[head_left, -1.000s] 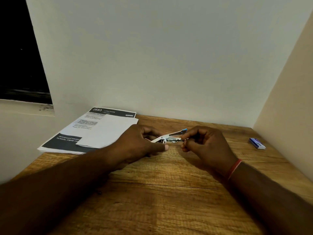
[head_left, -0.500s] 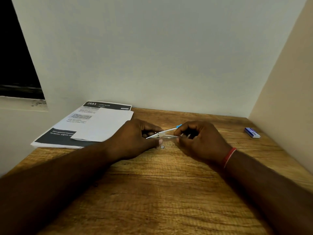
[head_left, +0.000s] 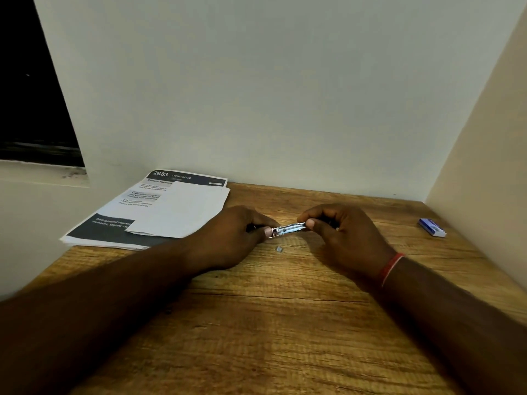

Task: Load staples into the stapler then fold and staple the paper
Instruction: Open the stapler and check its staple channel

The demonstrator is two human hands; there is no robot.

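Note:
A small metal stapler (head_left: 288, 230) lies almost flat between my hands, just above the wooden table (head_left: 285, 323). My left hand (head_left: 236, 235) grips its left end, thumb tip against the metal. My right hand (head_left: 342, 232) pinches its right end with curled fingers. The stapler's arms look closed together. A tiny bit of staples (head_left: 279, 248) lies on the table just below it. A blank white sheet (head_left: 182, 209) rests on a printed paper stack (head_left: 114, 223) at the back left.
A small blue staple box (head_left: 432, 227) lies at the right, close to the beige side wall. A white wall closes the back of the table. A dark window opening sits at the upper left.
The stapler's raised top arm with the blue tip has come down, and the stapler now looks closed. A small bit of staples appeared on the table below. Both hands stayed in place.

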